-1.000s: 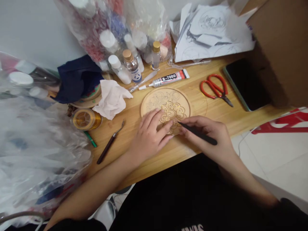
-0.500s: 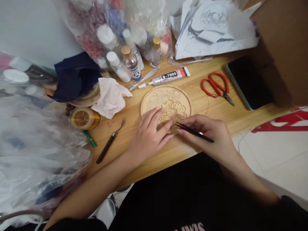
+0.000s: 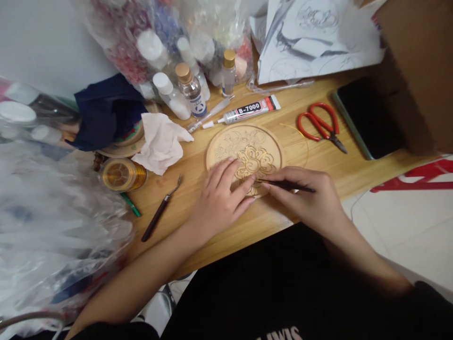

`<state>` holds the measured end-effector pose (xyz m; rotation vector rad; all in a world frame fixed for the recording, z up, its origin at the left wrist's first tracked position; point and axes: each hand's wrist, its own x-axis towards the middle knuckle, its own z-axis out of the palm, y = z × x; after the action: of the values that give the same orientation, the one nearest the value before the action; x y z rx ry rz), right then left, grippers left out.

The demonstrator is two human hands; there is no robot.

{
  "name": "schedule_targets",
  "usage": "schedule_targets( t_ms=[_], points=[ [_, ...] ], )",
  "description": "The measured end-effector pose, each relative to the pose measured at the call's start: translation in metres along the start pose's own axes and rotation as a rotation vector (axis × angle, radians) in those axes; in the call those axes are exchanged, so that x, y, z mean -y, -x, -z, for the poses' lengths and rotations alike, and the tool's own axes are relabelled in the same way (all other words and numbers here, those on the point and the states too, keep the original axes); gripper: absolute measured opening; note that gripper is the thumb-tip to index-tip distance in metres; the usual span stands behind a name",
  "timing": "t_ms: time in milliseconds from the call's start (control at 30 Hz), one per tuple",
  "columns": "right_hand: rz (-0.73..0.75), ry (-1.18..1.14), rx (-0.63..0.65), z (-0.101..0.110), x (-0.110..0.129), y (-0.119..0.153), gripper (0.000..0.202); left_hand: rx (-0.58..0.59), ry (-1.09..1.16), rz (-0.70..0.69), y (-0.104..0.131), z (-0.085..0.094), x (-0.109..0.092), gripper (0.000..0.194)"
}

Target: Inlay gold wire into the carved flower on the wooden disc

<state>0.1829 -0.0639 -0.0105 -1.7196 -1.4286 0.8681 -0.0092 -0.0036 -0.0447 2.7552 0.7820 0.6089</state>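
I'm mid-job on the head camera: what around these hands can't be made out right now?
All in the head view:
Wooden disc: lower-left part hidden by the left hand.
Slim dark tool: partly covered by the right hand; its tip is too small to tell whether it touches the gold outline.
Cardboard box: cut off by the right edge.
Shirt lettering: cut off by the bottom edge.

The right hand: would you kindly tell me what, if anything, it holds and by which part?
The right hand holds a slender dark tool near its front end, between thumb and fingers.
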Motion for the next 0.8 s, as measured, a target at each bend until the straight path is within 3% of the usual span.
schedule_targets(
  t_ms=[433, 800],
  points=[
    [0.096, 0.032, 0.093, 0.005, 0.001, -0.008, 0.007, 0.018, -0.01, 0.004, -0.001, 0.001, -0.001, 0.034],
    [0.297, 0.081, 0.224, 0.016, -0.003, -0.024, 0.005, 0.015, -0.017, 0.012, 0.0, 0.001, -0.001, 0.033]
  ],
)
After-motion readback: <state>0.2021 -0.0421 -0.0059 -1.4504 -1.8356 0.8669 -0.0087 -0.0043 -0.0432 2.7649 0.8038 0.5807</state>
